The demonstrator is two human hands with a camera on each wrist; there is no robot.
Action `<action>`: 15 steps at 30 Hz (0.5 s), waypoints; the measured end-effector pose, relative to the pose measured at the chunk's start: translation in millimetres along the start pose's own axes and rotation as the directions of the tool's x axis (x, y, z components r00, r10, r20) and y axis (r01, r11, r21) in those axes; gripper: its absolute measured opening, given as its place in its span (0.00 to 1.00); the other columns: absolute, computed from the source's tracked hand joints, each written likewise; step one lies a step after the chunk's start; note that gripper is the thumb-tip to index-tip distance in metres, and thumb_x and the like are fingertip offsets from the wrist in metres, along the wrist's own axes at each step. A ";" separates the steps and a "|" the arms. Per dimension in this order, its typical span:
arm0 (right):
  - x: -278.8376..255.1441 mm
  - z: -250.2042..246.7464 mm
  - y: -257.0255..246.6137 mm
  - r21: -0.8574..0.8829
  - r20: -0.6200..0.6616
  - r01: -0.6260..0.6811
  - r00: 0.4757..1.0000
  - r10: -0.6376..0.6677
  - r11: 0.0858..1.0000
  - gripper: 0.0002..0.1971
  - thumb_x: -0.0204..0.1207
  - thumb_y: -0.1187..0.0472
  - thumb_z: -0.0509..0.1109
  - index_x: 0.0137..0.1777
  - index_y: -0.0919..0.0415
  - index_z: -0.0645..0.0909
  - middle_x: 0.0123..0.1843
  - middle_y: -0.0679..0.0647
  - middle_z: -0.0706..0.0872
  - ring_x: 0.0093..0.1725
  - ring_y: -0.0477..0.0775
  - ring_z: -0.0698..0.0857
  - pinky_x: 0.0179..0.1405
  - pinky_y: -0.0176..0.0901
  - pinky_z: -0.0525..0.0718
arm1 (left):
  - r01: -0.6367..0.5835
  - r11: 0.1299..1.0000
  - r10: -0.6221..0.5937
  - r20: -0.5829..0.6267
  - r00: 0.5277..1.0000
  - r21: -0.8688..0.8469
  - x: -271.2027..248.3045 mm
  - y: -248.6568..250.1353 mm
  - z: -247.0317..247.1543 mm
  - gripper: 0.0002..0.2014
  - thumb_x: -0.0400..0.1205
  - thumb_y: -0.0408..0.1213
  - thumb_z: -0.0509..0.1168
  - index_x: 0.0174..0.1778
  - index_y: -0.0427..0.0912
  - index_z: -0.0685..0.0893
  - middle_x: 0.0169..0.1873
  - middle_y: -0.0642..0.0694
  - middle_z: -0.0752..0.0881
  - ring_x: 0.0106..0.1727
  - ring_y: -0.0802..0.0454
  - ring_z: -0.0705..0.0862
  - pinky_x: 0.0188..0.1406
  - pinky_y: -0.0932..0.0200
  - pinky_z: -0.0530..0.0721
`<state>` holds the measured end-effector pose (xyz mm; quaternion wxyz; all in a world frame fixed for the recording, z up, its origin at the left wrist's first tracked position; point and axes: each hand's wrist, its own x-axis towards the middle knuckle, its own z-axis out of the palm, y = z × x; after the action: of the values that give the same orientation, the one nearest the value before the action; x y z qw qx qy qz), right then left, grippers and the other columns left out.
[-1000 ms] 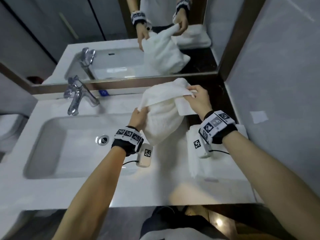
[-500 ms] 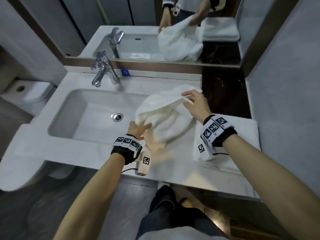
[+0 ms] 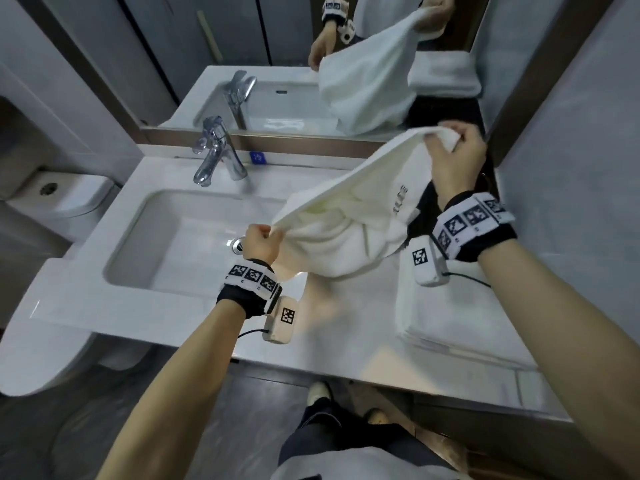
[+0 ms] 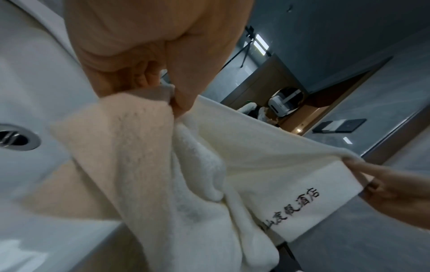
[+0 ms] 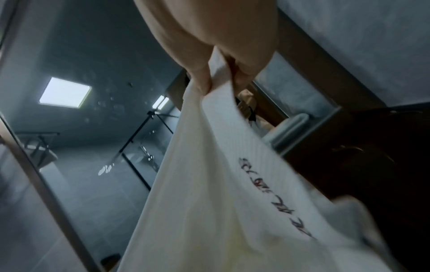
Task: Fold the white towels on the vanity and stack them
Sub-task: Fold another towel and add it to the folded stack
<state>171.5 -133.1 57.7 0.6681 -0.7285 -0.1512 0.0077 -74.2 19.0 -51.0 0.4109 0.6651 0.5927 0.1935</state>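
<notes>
Both hands are pinching corners of the white towel [image 3: 349,216], left hand [image 3: 261,242] low over the sink [image 3: 145,237], right hand [image 3: 453,161] up by the mirror, so honestly the sagging middle could dip into the basin if the left drops.

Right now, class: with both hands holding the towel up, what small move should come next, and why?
Probably draw the left hand and right hand further apart: the towel between them sags bunched, so its edge needs straightening before folding.
</notes>
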 end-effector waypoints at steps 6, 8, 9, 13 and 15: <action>38.1 -11.7 -28.9 -0.003 -0.181 0.063 0.981 -0.063 0.998 0.08 0.66 0.58 0.76 0.42 0.55 0.80 0.41 0.51 0.87 0.40 0.47 0.84 0.47 0.43 0.85 | -0.157 0.986 0.158 -0.020 0.987 0.048 16.8 10.8 1.1 0.09 0.81 0.33 0.63 0.55 0.35 0.80 0.53 0.35 0.85 0.57 0.36 0.82 0.48 0.57 0.75; 44.5 -19.0 -21.9 -0.040 -0.227 0.046 0.972 -0.054 0.998 0.08 0.69 0.57 0.74 0.44 0.60 0.85 0.40 0.49 0.86 0.39 0.46 0.82 0.41 0.36 0.83 | -0.173 0.978 0.174 0.009 0.985 0.119 23.9 7.2 4.0 0.11 0.82 0.34 0.60 0.59 0.36 0.80 0.57 0.34 0.85 0.59 0.35 0.82 0.52 0.51 0.78; 47.0 -22.3 -15.7 -0.047 -0.238 0.029 0.970 -0.039 0.998 0.10 0.70 0.57 0.72 0.47 0.63 0.86 0.41 0.49 0.86 0.40 0.46 0.82 0.39 0.34 0.81 | -0.158 0.977 0.156 0.025 0.987 0.144 27.3 5.0 5.4 0.12 0.83 0.34 0.58 0.61 0.37 0.79 0.58 0.33 0.84 0.59 0.34 0.81 0.52 0.49 0.77; 53.4 -34.3 11.0 -0.130 -0.232 -0.108 0.970 0.075 0.986 0.17 0.77 0.55 0.67 0.57 0.67 0.85 0.52 0.59 0.89 0.47 0.51 0.84 0.45 0.39 0.81 | 0.045 0.993 -0.056 0.105 0.993 0.108 37.7 6.4 14.2 0.15 0.83 0.38 0.53 0.62 0.34 0.75 0.58 0.33 0.82 0.60 0.36 0.78 0.51 0.54 0.69; 51.8 -36.2 22.2 -0.226 -0.172 -0.171 0.976 0.133 0.959 0.19 0.80 0.55 0.64 0.62 0.69 0.82 0.60 0.63 0.87 0.56 0.57 0.85 0.52 0.42 0.82 | -0.001 0.996 -0.015 0.178 0.984 0.090 40.5 14.0 20.2 0.13 0.82 0.38 0.54 0.48 0.34 0.81 0.49 0.34 0.82 0.54 0.37 0.79 0.50 0.53 0.71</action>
<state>233.3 -157.7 49.8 0.5824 -0.8117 -0.0420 -0.0159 -41.4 51.5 -61.3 0.4328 0.6953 0.5642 0.1049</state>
